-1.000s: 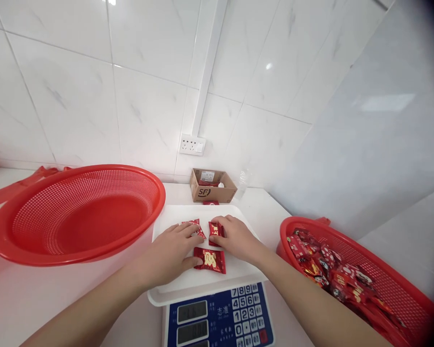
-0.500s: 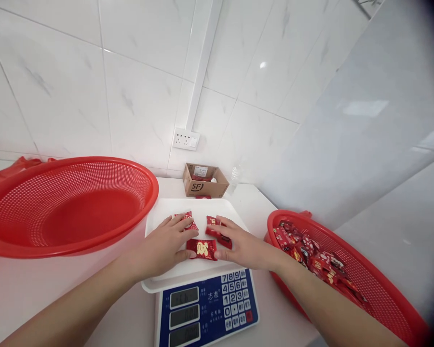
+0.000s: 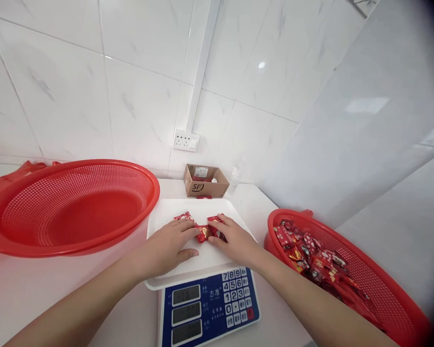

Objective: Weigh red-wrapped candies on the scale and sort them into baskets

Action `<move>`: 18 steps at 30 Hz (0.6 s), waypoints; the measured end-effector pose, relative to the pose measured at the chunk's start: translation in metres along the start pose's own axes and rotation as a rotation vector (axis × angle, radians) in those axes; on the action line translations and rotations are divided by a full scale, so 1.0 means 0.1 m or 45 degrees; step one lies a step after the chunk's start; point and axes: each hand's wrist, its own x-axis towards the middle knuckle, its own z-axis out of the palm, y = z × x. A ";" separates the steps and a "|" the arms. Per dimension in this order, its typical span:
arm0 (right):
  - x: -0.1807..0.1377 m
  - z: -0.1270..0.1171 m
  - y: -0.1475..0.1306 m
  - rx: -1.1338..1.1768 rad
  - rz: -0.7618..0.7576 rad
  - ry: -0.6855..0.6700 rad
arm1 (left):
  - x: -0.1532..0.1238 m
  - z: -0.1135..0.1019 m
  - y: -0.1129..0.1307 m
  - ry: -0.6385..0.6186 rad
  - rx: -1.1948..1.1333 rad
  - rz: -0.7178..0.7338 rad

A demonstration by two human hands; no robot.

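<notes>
Three small red wrapped packets lie on the white tray (image 3: 217, 255) of a digital scale. My left hand (image 3: 168, 248) rests over the left packet (image 3: 185, 217), fingers stretched and thumb apart, its fingertips near the middle packet (image 3: 203, 233). The middle packet has gold print and sits between the other two. My right hand (image 3: 238, 238) has its fingers and thumb around the right packet (image 3: 217, 220), partly hiding it. Below the tray is the scale's blue panel (image 3: 217, 306), with three displays and a keypad.
A large red basket (image 3: 94, 168) stands at the left. Another red basket (image 3: 379, 274) at the right holds several red packets (image 3: 321, 262). Behind the tray are an open cardboard box (image 3: 207, 189) and a clear plastic bottle (image 3: 234, 179). A socket (image 3: 186, 140) is on the tiled wall.
The front packet has moved away from me, up between the other two, and the packets are closer together. Both hands have shifted slightly; my left thumb is off the packet.
</notes>
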 end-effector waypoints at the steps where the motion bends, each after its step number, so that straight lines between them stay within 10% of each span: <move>1: 0.00 -0.01 0.02 -0.003 0.011 0.005 | 0.00 0.01 0.00 0.009 0.002 -0.012; 18: -0.29 -0.13 0.06 0.056 -0.027 -0.019 | -0.03 -0.14 -0.01 0.048 -0.099 -0.071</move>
